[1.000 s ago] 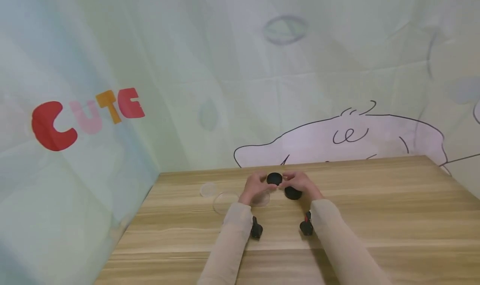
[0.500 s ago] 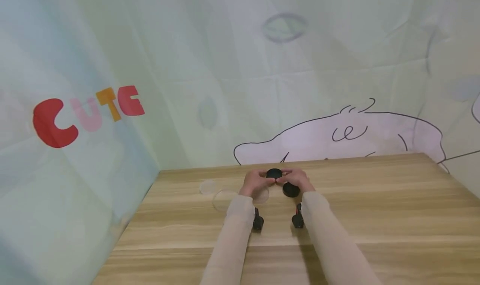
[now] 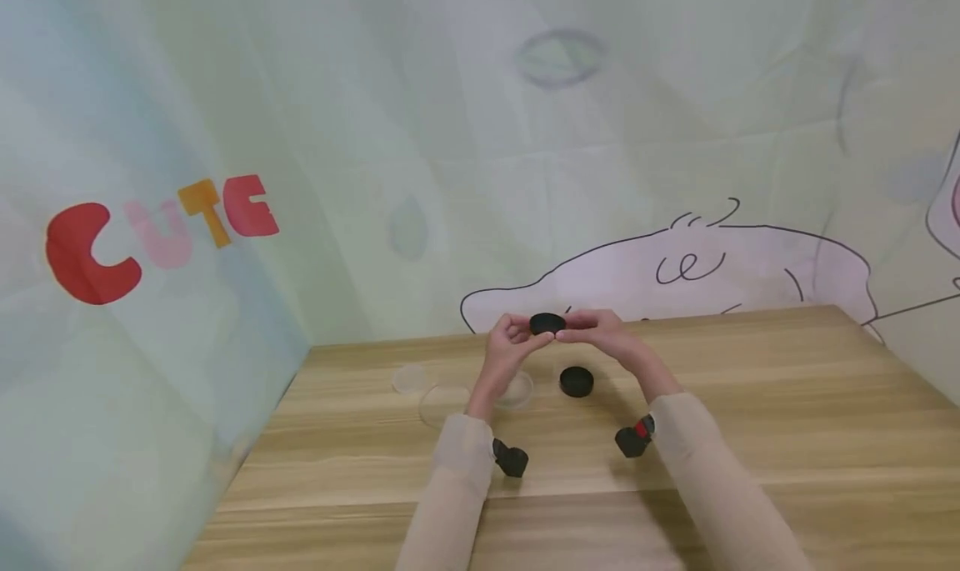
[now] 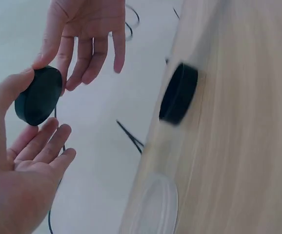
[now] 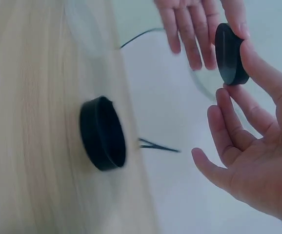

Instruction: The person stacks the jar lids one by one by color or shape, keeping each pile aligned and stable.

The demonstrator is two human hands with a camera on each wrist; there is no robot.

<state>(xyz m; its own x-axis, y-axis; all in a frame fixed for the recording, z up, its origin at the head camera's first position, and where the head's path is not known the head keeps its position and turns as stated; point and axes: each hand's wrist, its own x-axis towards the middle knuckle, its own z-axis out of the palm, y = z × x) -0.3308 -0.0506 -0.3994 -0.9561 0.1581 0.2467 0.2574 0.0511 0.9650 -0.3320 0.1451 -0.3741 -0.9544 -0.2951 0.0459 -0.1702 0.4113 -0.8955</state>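
Note:
Above the table's far edge, both hands hold a round black lid [image 3: 547,324] between them. My left hand [image 3: 507,348] pinches its left side, thumb on the near edge and fingers beneath. From the other side my right hand [image 3: 609,338] pinches it too, with the thumb against the rim. In the right wrist view the lid [image 5: 231,54] is tilted, and the right hand's other fingers are spread apart from it. A second round black piece [image 3: 577,382], shallow and hollow with a raised rim, lies on the table below the hands.
On the wooden table [image 3: 750,421], left of the black piece, lie a small clear disc [image 3: 517,390], a larger clear ring-like round [image 3: 444,407] and another pale disc [image 3: 409,378]. A printed cloth [image 3: 390,162] hangs behind the table.
Both hands have lifted the black lid upward, away from the table. The right forearm has swung outward to the right, and the second black piece on the table is now uncovered.

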